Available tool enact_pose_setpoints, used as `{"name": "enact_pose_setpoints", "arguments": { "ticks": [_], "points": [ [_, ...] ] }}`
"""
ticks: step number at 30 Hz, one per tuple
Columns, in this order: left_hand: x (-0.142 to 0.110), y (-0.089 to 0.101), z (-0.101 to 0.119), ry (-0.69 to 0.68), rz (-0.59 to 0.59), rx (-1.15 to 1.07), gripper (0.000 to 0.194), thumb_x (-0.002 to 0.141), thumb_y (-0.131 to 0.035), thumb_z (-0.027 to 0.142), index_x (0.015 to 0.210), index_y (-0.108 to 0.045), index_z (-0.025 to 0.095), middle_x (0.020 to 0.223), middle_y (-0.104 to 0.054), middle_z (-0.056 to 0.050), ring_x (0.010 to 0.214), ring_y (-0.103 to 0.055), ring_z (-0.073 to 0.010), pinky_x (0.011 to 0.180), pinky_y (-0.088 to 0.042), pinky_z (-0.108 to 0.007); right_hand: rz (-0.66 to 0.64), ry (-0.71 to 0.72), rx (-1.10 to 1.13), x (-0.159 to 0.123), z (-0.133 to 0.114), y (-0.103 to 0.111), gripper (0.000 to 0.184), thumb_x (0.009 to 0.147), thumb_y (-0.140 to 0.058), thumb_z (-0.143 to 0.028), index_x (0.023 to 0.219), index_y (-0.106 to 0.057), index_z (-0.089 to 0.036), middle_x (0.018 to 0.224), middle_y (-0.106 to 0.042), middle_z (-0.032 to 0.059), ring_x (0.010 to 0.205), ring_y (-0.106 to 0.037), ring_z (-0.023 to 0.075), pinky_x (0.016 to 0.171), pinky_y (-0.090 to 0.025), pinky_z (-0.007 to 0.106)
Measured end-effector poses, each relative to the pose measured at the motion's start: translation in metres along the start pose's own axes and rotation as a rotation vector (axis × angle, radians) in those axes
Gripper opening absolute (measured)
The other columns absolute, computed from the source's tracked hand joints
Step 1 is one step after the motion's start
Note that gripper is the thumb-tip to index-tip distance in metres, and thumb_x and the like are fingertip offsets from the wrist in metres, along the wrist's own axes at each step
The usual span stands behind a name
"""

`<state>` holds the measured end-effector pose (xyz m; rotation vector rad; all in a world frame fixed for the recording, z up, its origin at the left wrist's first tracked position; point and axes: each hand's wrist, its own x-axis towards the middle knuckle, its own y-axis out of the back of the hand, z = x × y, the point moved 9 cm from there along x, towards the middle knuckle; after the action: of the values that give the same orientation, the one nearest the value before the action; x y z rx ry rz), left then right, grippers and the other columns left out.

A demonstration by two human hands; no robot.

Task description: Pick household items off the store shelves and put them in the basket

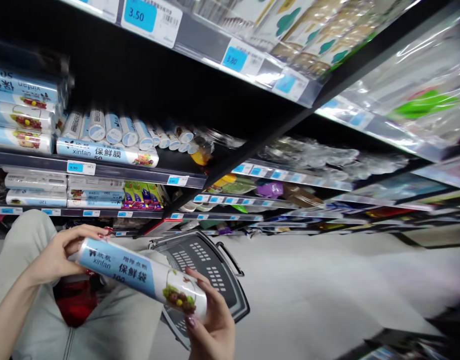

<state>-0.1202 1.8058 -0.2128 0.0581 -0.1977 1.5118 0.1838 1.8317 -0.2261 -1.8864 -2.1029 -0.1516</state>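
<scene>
A blue and white roll of food storage bags point(119, 267), printed "xinfan" and with a food picture at its right end, lies slanted across my lap. My left hand point(62, 252) grips its left end, fingers curled around the edge. At the right end, my right hand point(212, 320) holds it between thumb and fingers. The label faces up toward me. Beyond the roll, partly hidden by it and my right hand, a grey shopping basket point(235, 297) rests on the floor.
Shelves with price tags stand in front of me. Similar wrap rolls point(107, 151) are stacked on the middle shelf point(34, 162), and more packs point(94, 194) sit below. Bagged goods point(320, 155) line the shelves to the right. A red item point(74, 302) shows between my legs.
</scene>
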Motion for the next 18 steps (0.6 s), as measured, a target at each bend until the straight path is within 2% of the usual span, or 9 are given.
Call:
{"name": "enact_pose_setpoints", "arguments": {
  "ticks": [3, 5, 9, 11, 14, 16, 18],
  "points": [
    [-0.001, -0.001, 0.014, -0.137, -0.02, 0.03, 0.034, 0.07, -0.077, 0.008, 0.097, -0.071, 0.027, 0.118, -0.07, -0.008, 0.114, -0.063, -0.0244, 0.089, -0.055, -0.028, -0.115, 0.147, 0.038, -0.002, -0.017, -0.01, 0.033, 0.073, -0.077, -0.019, 0.102, -0.069, -0.034, 0.115, -0.066, 0.0044, 0.107, -0.066, 0.0313, 0.083, -0.058, 0.048],
    [-0.004, 0.001, 0.02, -0.21, -0.008, 0.061, 0.026, 0.074, -0.073, 0.009, 0.094, -0.072, 0.026, 0.116, -0.071, -0.01, 0.111, -0.065, -0.0249, 0.087, -0.056, -0.03, -0.146, 0.208, 0.068, -0.003, -0.026, -0.015, 0.032, 0.074, -0.075, -0.015, 0.098, -0.069, -0.034, 0.11, -0.067, 0.0006, 0.107, -0.066, 0.0288, 0.087, -0.057, 0.047],
    [-0.008, 0.004, 0.026, -0.266, 0.005, 0.108, 0.028, 0.074, -0.07, 0.005, 0.094, -0.072, 0.025, 0.116, -0.071, -0.01, 0.112, -0.064, -0.025, 0.091, -0.054, -0.033, -0.149, 0.196, 0.1, -0.004, -0.028, -0.015, 0.029, 0.074, -0.076, -0.016, 0.097, -0.069, -0.034, 0.109, -0.067, -0.0005, 0.107, -0.066, 0.0275, 0.087, -0.058, 0.045],
    [-0.007, 0.003, 0.02, -0.169, -0.01, 0.081, 0.037, 0.067, -0.074, 0.004, 0.099, -0.071, 0.024, 0.119, -0.069, -0.01, 0.112, -0.064, -0.0267, 0.089, -0.055, -0.033, -0.118, 0.132, 0.069, 0.0, -0.022, -0.012, 0.032, 0.074, -0.077, -0.023, 0.102, -0.069, -0.033, 0.113, -0.068, 0.003, 0.107, -0.066, 0.0284, 0.083, -0.059, 0.042],
    [-0.004, 0.005, -0.001, 0.113, -0.001, 0.041, 0.051, 0.06, -0.08, 0.008, 0.107, -0.067, 0.024, 0.117, -0.07, -0.008, 0.101, -0.068, -0.0245, 0.08, -0.057, -0.026, -0.013, -0.076, -0.018, 0.01, -0.003, -0.005, 0.036, 0.073, -0.077, -0.034, 0.107, -0.069, -0.027, 0.113, -0.069, 0.0093, 0.103, -0.067, 0.0288, 0.078, -0.059, 0.037],
    [-0.003, 0.006, -0.009, 0.204, 0.042, 0.027, 0.051, 0.061, -0.082, 0.016, 0.109, -0.065, 0.022, 0.115, -0.069, -0.008, 0.094, -0.068, -0.0218, 0.075, -0.057, -0.023, 0.045, -0.223, -0.053, 0.016, 0.009, -0.006, 0.037, 0.074, -0.074, -0.042, 0.105, -0.069, -0.023, 0.107, -0.071, 0.0103, 0.086, -0.07, 0.0258, 0.068, -0.058, 0.033],
    [0.0, 0.007, -0.011, 0.213, 0.101, -0.007, 0.049, 0.062, -0.083, 0.025, 0.107, -0.064, 0.02, 0.112, -0.068, -0.008, 0.086, -0.068, -0.0206, 0.07, -0.058, -0.023, 0.066, -0.327, -0.068, 0.022, 0.016, -0.013, 0.038, 0.077, -0.068, -0.05, 0.101, -0.068, -0.02, 0.094, -0.073, 0.0088, 0.061, -0.067, 0.0196, 0.05, -0.053, 0.028]
  ]
}}
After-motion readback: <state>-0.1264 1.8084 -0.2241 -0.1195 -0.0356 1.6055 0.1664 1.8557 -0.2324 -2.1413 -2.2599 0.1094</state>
